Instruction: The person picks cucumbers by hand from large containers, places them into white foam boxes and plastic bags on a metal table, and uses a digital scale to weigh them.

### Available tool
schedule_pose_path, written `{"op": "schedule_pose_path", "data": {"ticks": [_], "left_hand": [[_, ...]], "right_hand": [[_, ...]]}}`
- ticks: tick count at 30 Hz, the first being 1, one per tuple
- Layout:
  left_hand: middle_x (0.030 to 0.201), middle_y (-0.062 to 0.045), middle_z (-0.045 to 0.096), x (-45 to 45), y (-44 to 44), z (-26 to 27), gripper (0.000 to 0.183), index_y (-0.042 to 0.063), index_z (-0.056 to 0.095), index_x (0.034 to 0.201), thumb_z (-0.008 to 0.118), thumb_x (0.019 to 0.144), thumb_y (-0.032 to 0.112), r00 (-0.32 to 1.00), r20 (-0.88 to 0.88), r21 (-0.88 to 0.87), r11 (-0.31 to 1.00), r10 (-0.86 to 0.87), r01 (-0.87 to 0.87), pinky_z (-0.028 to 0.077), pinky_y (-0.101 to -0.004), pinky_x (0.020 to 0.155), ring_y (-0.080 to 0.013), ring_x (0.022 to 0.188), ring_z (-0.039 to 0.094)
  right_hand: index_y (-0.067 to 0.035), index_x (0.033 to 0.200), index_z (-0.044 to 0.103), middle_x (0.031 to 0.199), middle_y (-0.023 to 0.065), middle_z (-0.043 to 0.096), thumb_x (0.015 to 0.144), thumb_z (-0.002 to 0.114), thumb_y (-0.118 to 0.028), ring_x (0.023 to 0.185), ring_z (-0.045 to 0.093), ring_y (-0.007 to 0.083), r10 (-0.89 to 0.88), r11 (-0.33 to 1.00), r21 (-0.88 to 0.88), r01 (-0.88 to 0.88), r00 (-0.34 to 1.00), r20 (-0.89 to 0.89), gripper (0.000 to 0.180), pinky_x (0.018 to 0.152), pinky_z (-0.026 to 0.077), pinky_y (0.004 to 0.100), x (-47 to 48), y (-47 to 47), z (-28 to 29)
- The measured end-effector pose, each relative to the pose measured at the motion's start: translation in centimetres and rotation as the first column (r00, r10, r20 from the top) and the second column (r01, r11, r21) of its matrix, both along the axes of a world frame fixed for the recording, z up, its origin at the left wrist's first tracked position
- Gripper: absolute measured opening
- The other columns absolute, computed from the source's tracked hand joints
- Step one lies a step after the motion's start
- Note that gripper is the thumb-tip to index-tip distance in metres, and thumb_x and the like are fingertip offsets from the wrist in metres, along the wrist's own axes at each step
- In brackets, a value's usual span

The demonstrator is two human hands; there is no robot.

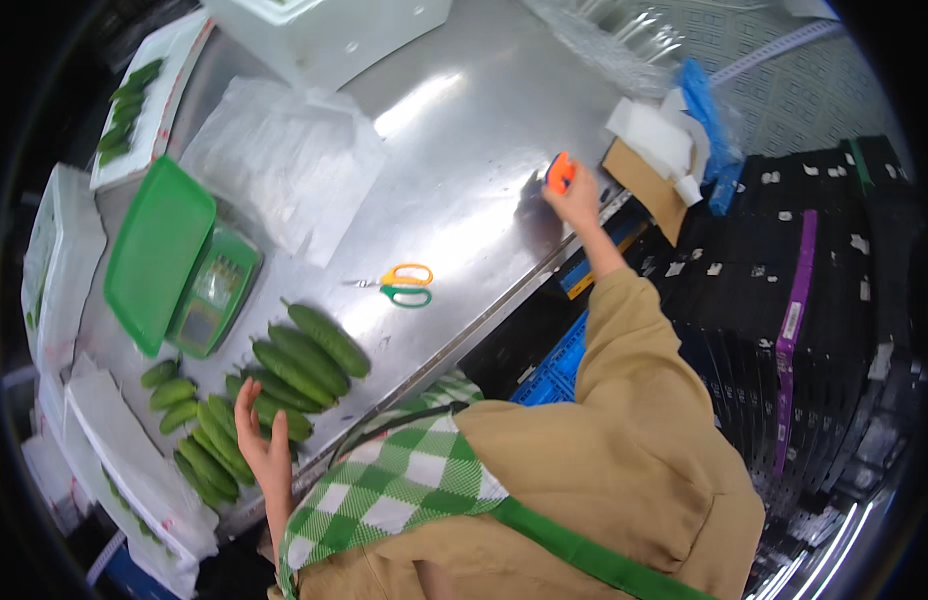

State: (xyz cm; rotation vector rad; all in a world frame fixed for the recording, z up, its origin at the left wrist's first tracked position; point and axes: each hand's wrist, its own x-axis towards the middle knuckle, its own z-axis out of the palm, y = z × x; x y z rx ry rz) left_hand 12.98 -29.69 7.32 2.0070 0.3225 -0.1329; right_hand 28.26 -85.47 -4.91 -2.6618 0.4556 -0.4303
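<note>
My left hand [266, 442] hovers over or lightly touches the cucumbers, fingers apart; I see none held. Green cucumbers [314, 358] lie side by side on the steel table, with smaller ones [172, 395] to their left. At the table's right edge, my right hand [576, 196] grips a small orange-and-dark-blue tool [560, 173], whose kind I cannot make out. Scissors [405, 285] with one yellow and one green handle lie between the hands. Beyond the cucumbers stands a green kitchen scale [220, 289], its green tray [156, 255] tilted against it.
Clear plastic bags [291, 165] lie flat on the steel table [479, 97]. White foam boxes [344, 37] stand at the back and left, some holding cucumbers. Cardboard [647, 187] and plastic wrap sit at the right corner. Stacked black crates [741, 277] stand at right, a blue crate [554, 367] below the edge.
</note>
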Motion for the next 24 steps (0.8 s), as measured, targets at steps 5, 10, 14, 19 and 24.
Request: {"op": "schedule_pose_path", "data": {"ticks": [5, 10, 14, 19, 24], "left_hand": [[0.13, -0.012, 0.049, 0.5, -1.1, 2.5, 0.056, 0.007, 0.043, 0.134, 0.059, 0.08, 0.001, 0.999, 0.039, 0.001, 1.0, -0.012, 0.012, 0.022, -0.043, 0.108, -0.0213, 0.127, 0.04], [0.131, -0.012, 0.048, -0.4, -1.3, 3.0, 0.058, 0.006, 0.041, 0.135, 0.058, 0.08, 0.0, 0.996, 0.052, -0.025, 0.997, -0.071, 0.072, 0.023, -0.0429, 0.108, -0.0218, 0.127, 0.04], [0.132, -0.012, 0.047, -1.6, 0.8, 1.6, 0.059, 0.005, 0.04, 0.135, 0.058, 0.079, 0.001, 0.986, 0.085, -0.013, 0.99, -0.141, 0.143, 0.023, -0.0424, 0.107, -0.0226, 0.126, 0.04], [0.131, -0.011, 0.047, 0.1, 1.2, 3.4, 0.056, 0.004, 0.043, 0.132, 0.058, 0.078, 0.002, 0.958, 0.119, 0.055, 0.965, -0.26, 0.255, 0.023, -0.0415, 0.107, -0.0222, 0.126, 0.041], [0.132, -0.01, 0.047, 2.3, 1.4, 3.5, 0.055, 0.004, 0.044, 0.131, 0.059, 0.078, 0.004, 0.952, 0.145, 0.142, 0.958, -0.27, 0.25, 0.023, -0.0415, 0.107, -0.0232, 0.127, 0.04]], "right_hand": [[0.004, 0.122, 0.038, 0.112, 0.0162, 0.054, 0.069, 0.077, -0.023, 0.104, 0.054, 0.0217, 0.172, 0.772, 0.63, -0.085, 0.982, -0.079, 0.071, 0.086, 0.047, 0.0315, -4.0, 5.1, 3.2], [0.004, 0.114, 0.046, 0.106, 0.0174, 0.061, 0.066, 0.079, -0.033, 0.096, 0.06, 0.0232, -0.105, 0.876, 0.467, 0.121, 0.993, -0.059, 0.069, 0.083, 0.047, 0.0329, -7.1, 4.8, 2.2], [0.001, 0.115, 0.048, 0.109, 0.0185, 0.06, 0.064, 0.079, -0.036, 0.1, 0.06, 0.028, -0.116, 0.883, 0.453, 0.118, 0.993, -0.031, 0.07, 0.087, 0.047, 0.0343, -10.2, 4.0, 1.9], [0.0, 0.115, 0.048, 0.108, 0.019, 0.06, 0.064, 0.078, -0.034, 0.101, 0.06, 0.0292, -0.152, 0.915, 0.385, 0.125, 0.988, 0.041, 0.069, 0.087, 0.047, 0.0356, -12.6, 4.0, 3.9], [-0.001, 0.115, 0.05, 0.108, 0.0204, 0.058, 0.064, 0.077, -0.037, 0.102, 0.057, 0.0338, -0.038, 0.991, 0.128, 0.031, 0.998, 0.055, 0.069, 0.086, 0.046, 0.0394, -4.4, -2.4, 1.9]]}}
